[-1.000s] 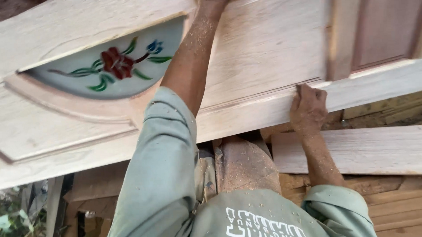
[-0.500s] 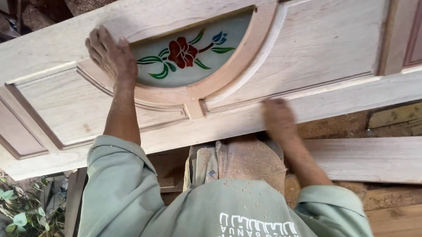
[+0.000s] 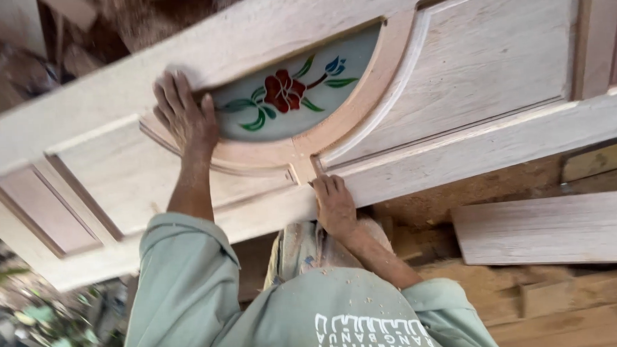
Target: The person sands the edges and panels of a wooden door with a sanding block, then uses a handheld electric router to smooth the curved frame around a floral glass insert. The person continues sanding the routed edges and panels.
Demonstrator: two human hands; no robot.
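Both hands rest on the unfinished wooden door (image 3: 496, 57) in the head view. Your left hand (image 3: 183, 120) lies flat and open, holding nothing, at nine o'clock of the flower glass pane (image 3: 299, 92). Your right hand (image 3: 333, 203) lies on the door's lower edge at six o'clock, its clasp hidden. You seem to be steadying the door; shifting it calls for a firm hold. Sawdust-strewn planks (image 3: 550, 230) lie at four o'clock.
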